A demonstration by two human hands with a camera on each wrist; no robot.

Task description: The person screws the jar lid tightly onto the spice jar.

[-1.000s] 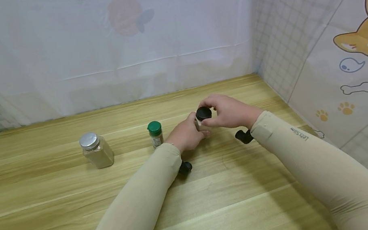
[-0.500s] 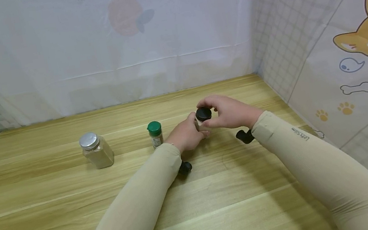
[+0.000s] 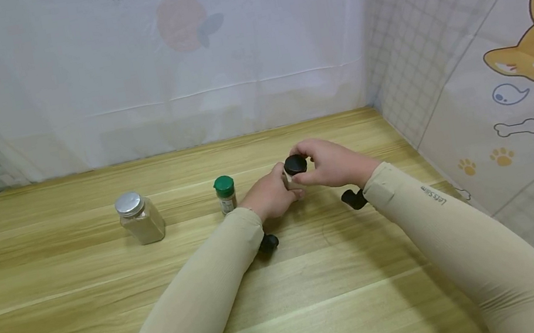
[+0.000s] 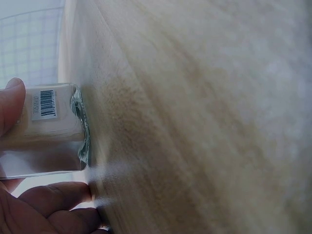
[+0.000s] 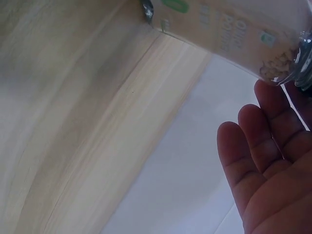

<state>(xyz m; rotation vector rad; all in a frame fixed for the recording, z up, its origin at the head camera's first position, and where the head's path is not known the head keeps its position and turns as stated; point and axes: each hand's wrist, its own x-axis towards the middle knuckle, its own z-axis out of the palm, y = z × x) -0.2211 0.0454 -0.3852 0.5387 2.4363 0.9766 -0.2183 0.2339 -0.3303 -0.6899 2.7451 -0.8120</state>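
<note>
In the head view, a square glass spice jar (image 4: 58,126) with a black lid (image 3: 296,164) stands upright on the table, right of centre. My left hand (image 3: 272,194) grips the jar's body from the left; the left wrist view shows the thumb against the glass beside a barcode sticker. On the other side, my right hand (image 3: 335,163) holds the black lid between thumb and fingers. Its outer fingers extend free below the jar in the right wrist view, where a printed label and light brown contents show through the glass.
Left of my left hand stands a small shaker with a green cap (image 3: 224,186). Farther left is a square jar of tan powder (image 3: 146,226) with a silver lid. The wooden table (image 3: 293,316) meets a pale curtain (image 3: 131,125) behind and a patterned one at right.
My right hand's fingers shift slightly around the black lid, and its wrist turns a little. The left hand and the jar stay in place.
</note>
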